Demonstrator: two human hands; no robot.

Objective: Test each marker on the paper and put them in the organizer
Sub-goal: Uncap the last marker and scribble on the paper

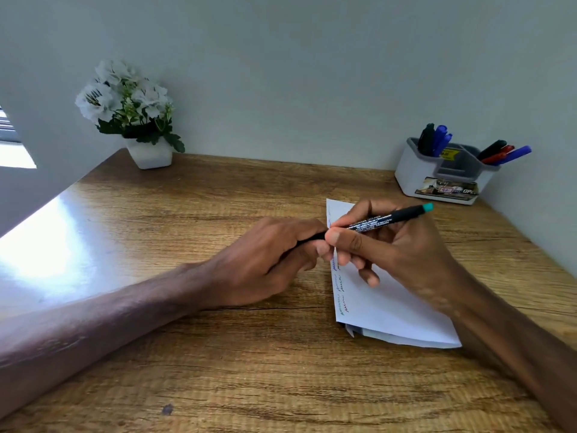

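Head view: the slim black marker with a teal end (384, 220) is held level just above the folded white paper sheet (390, 307), which lies near the right edge of the wooden worktop (218, 198). The right hand (396, 251) pinches the barrel. The left hand (268, 260) curls round the other end, probably working the cap; on or off, I cannot tell. Squiggles line the paper's left edge, so testing looks well along. Blue, red and dark markers (437, 140) stand in the white-and-grey plastic organizer (415, 176) at the back right corner, and a white potted flower plant (131, 110) sits back left.
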